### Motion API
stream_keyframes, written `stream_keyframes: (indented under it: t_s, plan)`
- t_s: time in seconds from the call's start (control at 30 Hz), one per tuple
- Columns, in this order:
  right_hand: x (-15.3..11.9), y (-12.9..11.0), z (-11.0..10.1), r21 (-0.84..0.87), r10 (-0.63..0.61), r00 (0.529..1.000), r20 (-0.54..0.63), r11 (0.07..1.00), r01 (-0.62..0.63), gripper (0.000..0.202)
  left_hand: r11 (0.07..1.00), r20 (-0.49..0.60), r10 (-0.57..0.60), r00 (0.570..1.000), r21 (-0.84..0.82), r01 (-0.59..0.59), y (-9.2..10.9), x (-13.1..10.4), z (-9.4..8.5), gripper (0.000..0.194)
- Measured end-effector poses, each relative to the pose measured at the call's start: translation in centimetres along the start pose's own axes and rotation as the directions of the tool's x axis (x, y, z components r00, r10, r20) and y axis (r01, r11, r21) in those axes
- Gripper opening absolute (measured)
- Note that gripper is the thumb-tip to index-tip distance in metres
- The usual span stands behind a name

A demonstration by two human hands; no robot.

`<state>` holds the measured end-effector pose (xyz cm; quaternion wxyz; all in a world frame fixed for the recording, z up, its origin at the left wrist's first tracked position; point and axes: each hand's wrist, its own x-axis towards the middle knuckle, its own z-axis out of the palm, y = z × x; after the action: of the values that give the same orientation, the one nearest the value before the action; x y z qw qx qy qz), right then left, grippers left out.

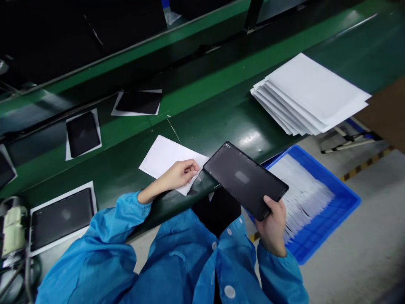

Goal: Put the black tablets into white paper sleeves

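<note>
My right hand (274, 223) grips the lower right corner of a black tablet-like panel (245, 179), thumb on top, and holds it tilted at the bench's front edge. A small pale rectangle marks the panel's middle. My left hand (183, 173) is closed, its fingers pinched at the right end of a white sheet (167, 158) lying on the green bench (202, 131). Whether the fingers hold the sheet's edge or a thin film is too small to tell. The panel's left corner comes close to the sheet's right end.
White sheets or envelopes are stacked (316, 93) at the bench's right. Below them, a blue crate (343, 198) holds many white pieces. Several dark panels on white sheets lie at left, one nearby (63, 215). A pale device with cables (14, 232) sits far left.
</note>
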<state>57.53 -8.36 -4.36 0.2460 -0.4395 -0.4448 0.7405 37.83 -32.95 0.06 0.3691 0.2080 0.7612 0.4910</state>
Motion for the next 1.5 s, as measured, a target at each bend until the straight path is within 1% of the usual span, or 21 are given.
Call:
stream_keyframes:
  t_s: [0.07, 0.17, 0.33, 0.43, 0.53, 0.67, 0.77, 0.83, 0.9, 0.97, 1.03, 1.07, 1.1, 1.13, 1.17, 1.23, 1.27, 1.3, 1.37, 1.43, 1.5]
  plan:
    - [-0.4, 0.2, 0.0, -0.001, -0.019, 1.0, -0.008, 1.0, 0.019, 0.056, 1.0, 0.004, 0.012, 1.0, 0.017, -0.012, 0.1, -0.1, 0.0, 0.013]
    - [-1.1, 0.7, 0.0, -0.014, -0.039, 0.999, -0.027, 0.999, 0.039, 0.051, 0.994, -0.018, 0.088, 0.996, 0.063, -0.086, 0.1, -0.1, 0.1, 0.012]
    - [-2.6, 1.8, 0.0, -0.044, -0.115, 0.992, -0.053, 0.993, 0.113, 0.046, 0.98, -0.107, 0.18, 0.978, 0.109, -0.168, -0.2, -0.1, 0.6, 0.01]
    - [-3.8, 2.7, 0.0, -0.062, -0.148, 0.989, -0.014, 0.987, 0.147, 0.049, 0.973, -0.186, 0.217, 0.958, 0.115, -0.198, -0.3, 0.0, 1.1, 0.006]
    - [-4.7, 3.5, -0.2, -0.088, -0.12, 0.992, 0.043, 0.989, 0.123, 0.055, 0.961, -0.243, 0.272, 0.931, 0.126, -0.248, -0.2, -0.1, 1.4, 0.004]
    - [-5.2, 4.1, -0.5, -0.124, -0.047, 0.993, 0.108, 0.99, 0.061, 0.064, 0.936, -0.244, 0.328, 0.913, 0.216, -0.279, 0.4, -0.4, 1.4, 0.003]
    - [-5.2, 4.2, -0.6, -0.168, 0.001, 0.981, 0.192, 0.985, 0.032, 0.065, 0.911, -0.181, 0.367, 0.912, 0.268, -0.313, 1.0, -1.1, 1.7, 0.007]
    - [-5.3, 4.4, -0.4, -0.205, 0.029, 0.964, 0.266, 0.978, 0.028, 0.062, 0.893, -0.093, 0.401, 0.911, 0.26, -0.367, 1.5, -1.7, 2.3, 0.008]
    - [-5.6, 4.6, 0.0, -0.231, 0.057, 0.932, 0.358, 0.973, 0.029, 0.058, 0.869, 0.004, 0.451, 0.893, 0.229, -0.439, 2.0, -2.5, 3.1, 0.01]
    - [-6.1, 4.9, 0.6, -0.238, 0.086, 0.877, 0.474, 0.971, 0.034, 0.06, 0.833, 0.096, 0.513, 0.853, 0.186, -0.522, 2.5, -3.3, 4.0, 0.013]
    - [-6.5, 5.0, 1.2, -0.25, 0.114, 0.798, 0.591, 0.967, 0.047, 0.062, 0.806, 0.158, 0.555, 0.817, 0.142, -0.575, 2.9, -3.9, 4.6, 0.016]
    - [-6.6, 4.9, 1.4, -0.263, 0.126, 0.76, 0.638, 0.963, 0.061, 0.061, 0.807, 0.171, 0.556, 0.813, 0.121, -0.578, 3.1, -4.1, 4.8, 0.016]
    - [-6.6, 4.8, 1.7, -0.281, 0.136, 0.727, 0.673, 0.956, 0.081, 0.058, 0.818, 0.174, 0.546, 0.819, 0.099, -0.567, 3.3, -4.3, 4.8, 0.015]
    - [-6.5, 4.6, 1.8, -0.297, 0.139, 0.704, 0.696, 0.949, 0.106, 0.055, 0.836, 0.173, 0.526, 0.833, 0.076, -0.544, 3.5, -4.4, 4.7, 0.013]
    - [-6.3, 4.3, 2.0, -0.308, 0.131, 0.693, 0.709, 0.941, 0.137, 0.052, 0.854, 0.169, 0.503, 0.847, 0.052, -0.517, 3.6, -4.4, 4.6, 0.011]
    - [-5.6, 3.8, 2.1, -0.316, 0.087, 0.692, 0.717, 0.925, 0.211, 0.05, 0.873, 0.178, 0.48, 0.859, -0.002, -0.487, 4.0, -4.2, 4.4, 0.007]
    - [-5.1, 3.6, 2.0, -0.318, 0.062, 0.697, 0.715, 0.916, 0.245, 0.05, 0.871, 0.193, 0.486, 0.852, -0.027, -0.491, 4.2, -4.0, 4.5, 0.007]
    - [-4.5, 3.4, 1.9, -0.323, 0.041, 0.702, 0.711, 0.906, 0.274, 0.049, 0.863, 0.219, 0.501, 0.837, -0.047, -0.504, 4.4, -3.7, 4.7, 0.008]
    - [-3.4, 3.5, 1.6, -0.351, 0.024, 0.72, 0.694, 0.884, 0.309, 0.042, 0.838, 0.29, 0.536, 0.793, -0.066, -0.542, 4.6, -2.8, 5.5, 0.013]
    - [-2.6, 3.9, 1.4, -0.375, 0.025, 0.758, 0.652, 0.879, 0.293, 0.036, 0.814, 0.345, 0.56, 0.753, -0.06, -0.578, 4.6, -1.6, 6.6, 0.019]
    - [-2.0, 4.5, 1.4, -0.37, 0.045, 0.813, 0.581, 0.904, 0.214, 0.037, 0.786, 0.352, 0.591, 0.726, -0.05, -0.616, 4.3, -0.2, 7.2, 0.02]
